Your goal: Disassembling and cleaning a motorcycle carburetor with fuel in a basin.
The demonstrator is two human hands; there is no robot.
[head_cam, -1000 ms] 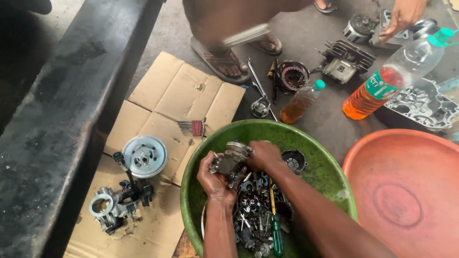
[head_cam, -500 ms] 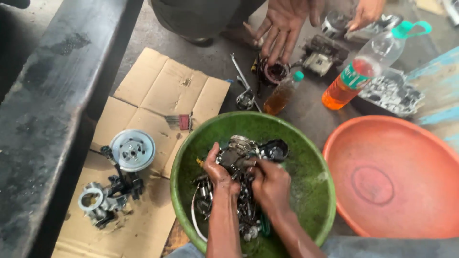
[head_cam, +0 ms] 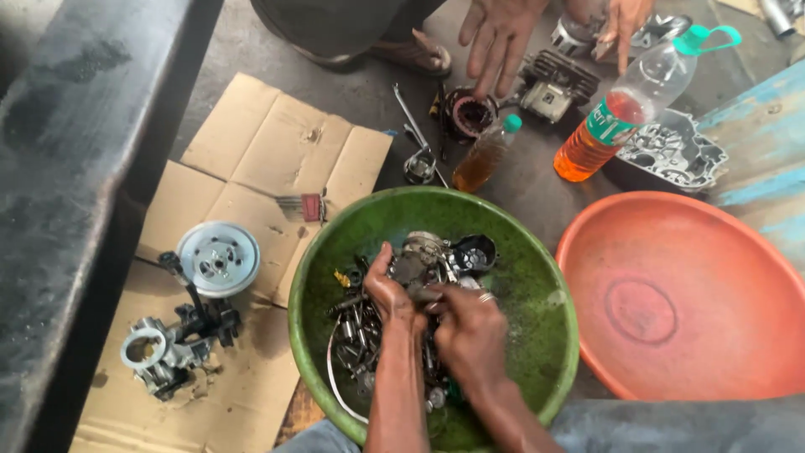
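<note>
In the middle of the frame, both hands, the left hand [head_cam: 387, 289] and the right hand [head_cam: 470, 335], grip a grey metal part [head_cam: 417, 264] over the green bowl [head_cam: 537, 277]; hold it tight and low so nothing drops.

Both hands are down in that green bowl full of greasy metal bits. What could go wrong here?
The left hand and right hand grip a grimy metal engine part over the round green plastic basin; being oily, it might slip. Loose small metal parts could nick fingers. The nearby small plastic bottle of amber liquid could tip.
</note>
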